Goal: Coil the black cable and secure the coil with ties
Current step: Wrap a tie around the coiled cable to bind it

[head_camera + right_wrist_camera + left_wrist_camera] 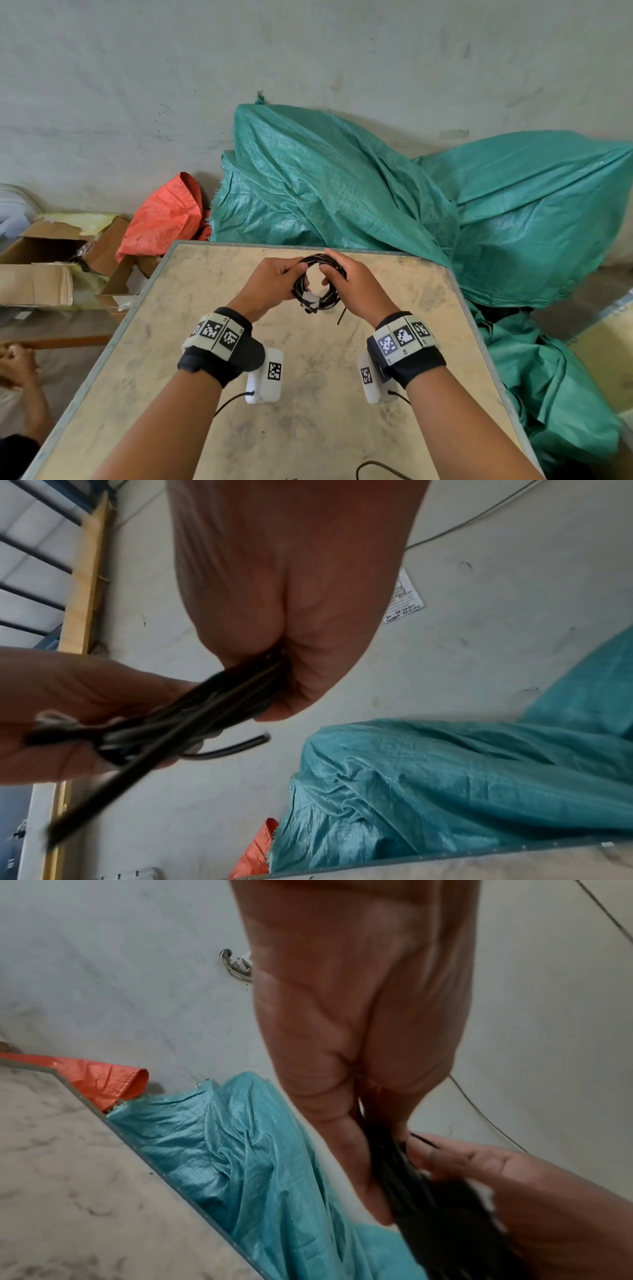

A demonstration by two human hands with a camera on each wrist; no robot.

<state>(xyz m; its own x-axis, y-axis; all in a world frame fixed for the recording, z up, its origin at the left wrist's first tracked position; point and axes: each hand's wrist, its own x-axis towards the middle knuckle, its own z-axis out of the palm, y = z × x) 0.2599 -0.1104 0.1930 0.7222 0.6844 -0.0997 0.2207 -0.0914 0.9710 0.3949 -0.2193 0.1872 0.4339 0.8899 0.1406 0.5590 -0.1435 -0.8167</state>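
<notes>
The black cable (317,260) is wound into a small round coil held above the far part of the table (239,428). My left hand (274,282) grips the coil's left side and my right hand (349,284) grips its right side, fingers curled round the strands. A pale tie (310,297) wraps the coil's near edge, and a short loose cable end (342,315) hangs below it. In the left wrist view the cable (394,1161) runs between my left hand's fingers (346,1150). In the right wrist view the strands (219,704) pass into my right fist, with the free end (240,746) curling out.
Green woven sacks (376,192) and an orange sack (164,216) lie piled behind the table against a grey wall. Torn cardboard boxes (51,260) sit at the left. Another person's hand (15,363) shows at the left edge. A thin wire (376,467) lies on the table's near edge.
</notes>
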